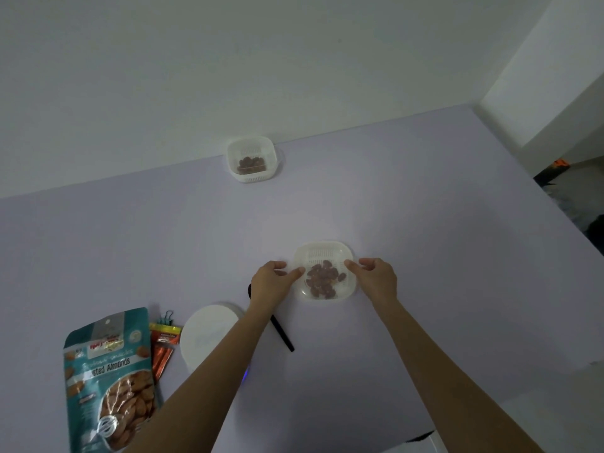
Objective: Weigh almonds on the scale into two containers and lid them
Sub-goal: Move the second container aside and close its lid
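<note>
Dim, flat, cool light. A faintly brighter patch lies on the table (376,204) beyond the fingers (295,273). Detail is soft throughout.

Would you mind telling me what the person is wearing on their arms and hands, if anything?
Nothing that shows. The left hand and right hand are ungloved, with no rings that I can make out. The left forearm and right forearm are bare down to the frame's bottom edge, with no sleeve, watch or bracelet in view.

Near container (323,251): white, slotted, almonds (322,276) inside, upright before me | far container (251,178): alike, by wall | scale (206,335): round, white, left.
</note>
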